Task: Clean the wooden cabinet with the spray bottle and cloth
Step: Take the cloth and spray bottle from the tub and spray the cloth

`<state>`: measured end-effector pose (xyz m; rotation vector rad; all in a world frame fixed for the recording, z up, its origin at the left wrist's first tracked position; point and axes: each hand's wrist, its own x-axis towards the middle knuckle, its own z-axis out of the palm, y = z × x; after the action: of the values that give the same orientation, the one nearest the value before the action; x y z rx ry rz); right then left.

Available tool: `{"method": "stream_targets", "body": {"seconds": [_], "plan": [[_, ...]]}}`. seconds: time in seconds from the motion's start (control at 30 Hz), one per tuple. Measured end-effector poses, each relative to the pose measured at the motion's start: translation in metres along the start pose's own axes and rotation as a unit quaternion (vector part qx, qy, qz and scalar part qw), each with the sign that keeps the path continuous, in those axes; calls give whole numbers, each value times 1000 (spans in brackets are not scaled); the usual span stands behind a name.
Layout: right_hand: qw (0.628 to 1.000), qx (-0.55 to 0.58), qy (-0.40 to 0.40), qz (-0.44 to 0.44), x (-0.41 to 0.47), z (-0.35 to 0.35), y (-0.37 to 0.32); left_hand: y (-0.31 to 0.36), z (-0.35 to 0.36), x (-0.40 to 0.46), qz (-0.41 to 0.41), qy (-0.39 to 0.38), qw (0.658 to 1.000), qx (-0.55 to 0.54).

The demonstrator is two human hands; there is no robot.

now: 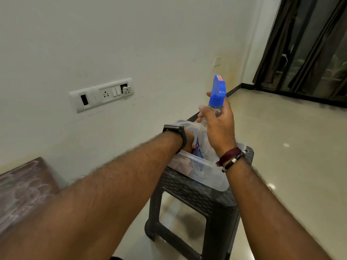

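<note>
Right hand [217, 126] wrapped round neck of spray bottle [217, 91], long axis upright, above clear tub [210, 166]. Left hand [188, 141] down inside tub, grip unreadable, cloth not discernible. Wooden cabinet [22, 188] well left of both hands, nearer left arm.

Spray bottle [216, 102]: clear body, blue head; stool [195, 192]: dark, woven pattern; container [206, 166]: clear; wall [131, 34]: white.
</note>
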<state>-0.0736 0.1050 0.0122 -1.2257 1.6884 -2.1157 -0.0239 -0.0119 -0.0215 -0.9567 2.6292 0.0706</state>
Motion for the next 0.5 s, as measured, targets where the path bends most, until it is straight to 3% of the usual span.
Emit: {"method": "stream_targets", "body": {"seconds": [0.27, 0.37, 0.5], "plan": [[1000, 3, 1, 1, -1, -1, -1, -9, -12, -11, -10, 24, 999, -19], [1000, 5, -10, -3, -4, -1, -3, -21, -26, -27, 24, 43, 991, -122], [1000, 3, -3, -2, -3, -2, -8, -37, -37, -49, 31, 69, 949, -306]]}}
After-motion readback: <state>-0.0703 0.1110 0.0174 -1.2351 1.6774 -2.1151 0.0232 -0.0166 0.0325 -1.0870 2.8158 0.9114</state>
